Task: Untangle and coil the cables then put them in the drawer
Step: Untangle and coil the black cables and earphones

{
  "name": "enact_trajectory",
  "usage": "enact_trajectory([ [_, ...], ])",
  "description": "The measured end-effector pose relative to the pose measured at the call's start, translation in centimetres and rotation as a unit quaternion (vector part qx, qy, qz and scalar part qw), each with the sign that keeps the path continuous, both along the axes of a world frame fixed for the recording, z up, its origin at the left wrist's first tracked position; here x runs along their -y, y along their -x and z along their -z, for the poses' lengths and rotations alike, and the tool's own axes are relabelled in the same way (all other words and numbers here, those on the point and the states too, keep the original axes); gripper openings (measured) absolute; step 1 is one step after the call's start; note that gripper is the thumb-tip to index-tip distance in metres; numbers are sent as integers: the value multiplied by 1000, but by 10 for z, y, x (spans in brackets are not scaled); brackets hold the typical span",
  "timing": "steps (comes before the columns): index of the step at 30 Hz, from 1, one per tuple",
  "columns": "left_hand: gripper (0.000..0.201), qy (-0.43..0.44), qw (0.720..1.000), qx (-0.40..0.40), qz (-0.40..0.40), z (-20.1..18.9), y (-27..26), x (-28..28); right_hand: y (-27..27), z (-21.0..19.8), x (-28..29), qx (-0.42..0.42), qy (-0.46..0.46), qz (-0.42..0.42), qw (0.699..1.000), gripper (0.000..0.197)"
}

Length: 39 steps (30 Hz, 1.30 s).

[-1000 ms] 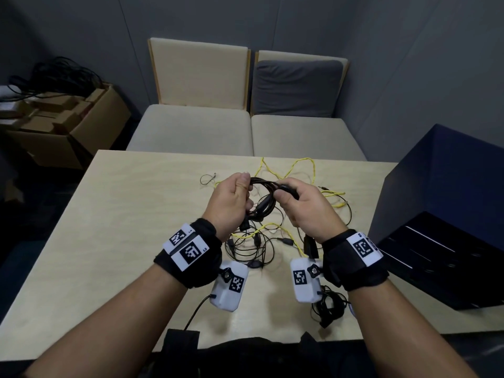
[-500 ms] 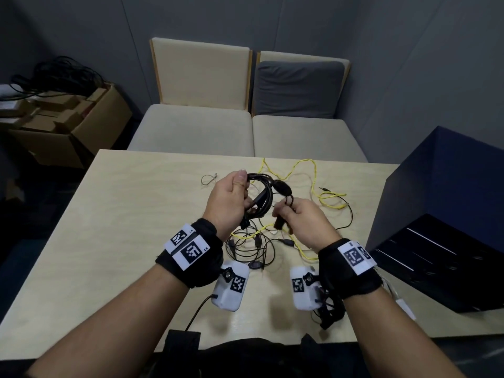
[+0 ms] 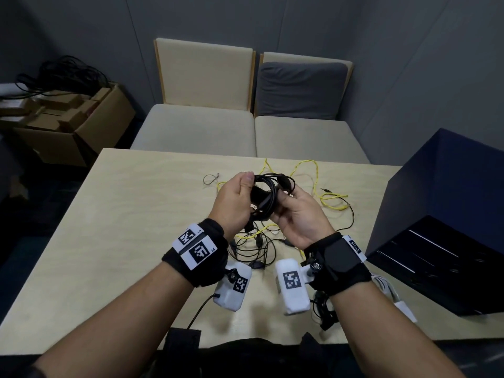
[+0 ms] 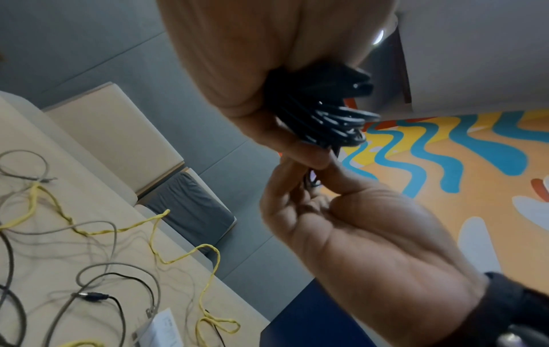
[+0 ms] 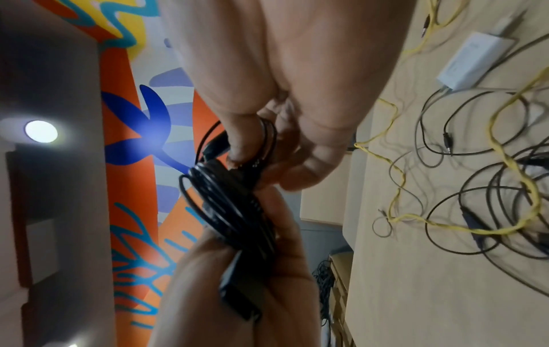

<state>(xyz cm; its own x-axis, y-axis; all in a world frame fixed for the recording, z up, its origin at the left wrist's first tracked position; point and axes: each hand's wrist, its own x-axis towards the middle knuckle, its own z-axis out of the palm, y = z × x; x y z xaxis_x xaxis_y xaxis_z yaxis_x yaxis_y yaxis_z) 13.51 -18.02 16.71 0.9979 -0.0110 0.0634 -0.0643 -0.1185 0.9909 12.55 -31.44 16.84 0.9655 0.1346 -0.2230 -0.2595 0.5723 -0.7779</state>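
A black cable wound into a small coil (image 3: 268, 192) hangs above the table between both hands. My left hand (image 3: 245, 186) grips the coil's left side, thumb on top. My right hand (image 3: 286, 197) is turned palm up, with its thumb and fingers pinching the right side near a black plug. The left wrist view shows the coil (image 4: 326, 110) bunched under my left hand (image 4: 282, 131). In the right wrist view the coil (image 5: 231, 199) sits between both hands. A yellow cable (image 3: 316, 173) and tangled black cables (image 3: 256, 246) lie on the table. The navy drawer unit (image 3: 436, 214) stands at the right.
The light wooden table (image 3: 122, 227) has a small loose wire (image 3: 210, 179) at the far left of the cable pile. A white adapter (image 5: 475, 61) lies among the cables. Two cushioned seats (image 3: 245, 132) stand behind the table, a cardboard box (image 3: 68, 126) on the floor at left.
My right hand has turned palm up and come back against the coil after pulling the cable end down. The coil has risen slightly and is tighter.
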Motion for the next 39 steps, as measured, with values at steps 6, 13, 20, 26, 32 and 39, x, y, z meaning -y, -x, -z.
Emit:
enact_trajectory([
  [6, 39, 77, 997, -8, 14, 1, -2, 6, 0, 0, -1, -5, -24, -9, 1000, 19],
  [13, 40, 71, 997, -14, 2, 3, -5, 3, 2, 2, 12, 25, 243, 54, 968, 12],
  [20, 35, -68, 997, 39, -23, 6, -9, 4, 10, -34, 0, 322, 616, 17, 719, 21],
  [26, 35, -109, 993, 38, -27, 6, -8, 8, 6, -37, -15, 254, 774, -64, 577, 30],
  [32, 34, -127, 992, 18, -14, 7, -9, 2, 5, -32, -14, 305, 784, -83, 534, 30],
  [39, 40, -104, 994, -7, -28, 12, -12, 1, 6, -24, -2, 380, 655, 16, 653, 16],
])
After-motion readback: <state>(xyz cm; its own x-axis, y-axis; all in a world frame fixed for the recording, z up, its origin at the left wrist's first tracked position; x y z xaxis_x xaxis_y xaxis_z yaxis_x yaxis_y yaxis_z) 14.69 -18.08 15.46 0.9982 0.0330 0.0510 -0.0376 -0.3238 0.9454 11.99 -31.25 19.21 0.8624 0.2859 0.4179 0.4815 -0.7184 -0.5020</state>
